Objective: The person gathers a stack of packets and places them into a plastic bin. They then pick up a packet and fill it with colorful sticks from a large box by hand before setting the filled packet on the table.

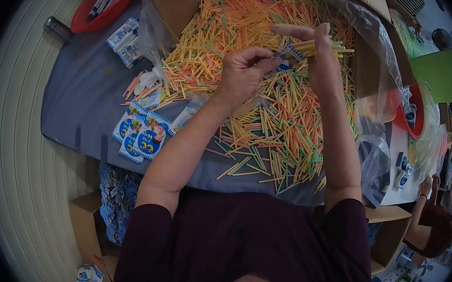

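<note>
My left hand pinches a small blue-and-clear plastic packet between thumb and fingers, over a big heap of thin coloured straws. Just to the right, my right hand is around a small bundle of yellow straws. The bundle's left end is at the packet's mouth; how far it goes in is hard to make out. Some fingers of my right hand stretch out above the bundle, and its palm hides part of it. Orange, yellow and green straws spill towards my body below both hands.
Several printed blue-and-white packets lie on the grey cloth at left. Further back are stacked packets and a red basin. Clear plastic lines the cardboard box. Another person is at the right.
</note>
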Action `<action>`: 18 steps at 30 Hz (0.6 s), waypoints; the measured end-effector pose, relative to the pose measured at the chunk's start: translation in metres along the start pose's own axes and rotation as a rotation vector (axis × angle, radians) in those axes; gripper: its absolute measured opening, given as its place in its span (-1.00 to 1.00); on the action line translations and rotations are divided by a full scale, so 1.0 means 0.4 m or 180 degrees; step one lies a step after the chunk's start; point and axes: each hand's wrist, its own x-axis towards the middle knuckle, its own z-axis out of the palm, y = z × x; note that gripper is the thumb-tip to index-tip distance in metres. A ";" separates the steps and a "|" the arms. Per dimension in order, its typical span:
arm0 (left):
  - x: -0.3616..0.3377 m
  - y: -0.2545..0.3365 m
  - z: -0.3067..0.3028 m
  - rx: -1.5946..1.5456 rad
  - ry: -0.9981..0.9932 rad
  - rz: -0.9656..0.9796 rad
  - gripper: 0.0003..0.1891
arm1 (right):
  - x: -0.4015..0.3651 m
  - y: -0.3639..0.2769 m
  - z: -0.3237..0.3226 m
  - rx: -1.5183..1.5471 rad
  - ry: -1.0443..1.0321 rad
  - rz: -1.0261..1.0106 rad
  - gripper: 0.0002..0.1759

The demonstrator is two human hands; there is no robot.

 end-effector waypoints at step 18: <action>0.050 0.000 -0.035 -0.1361 -0.0063 -0.0794 -0.87 | 0.075 0.043 -0.083 0.0383 0.0483 -0.0132 -0.21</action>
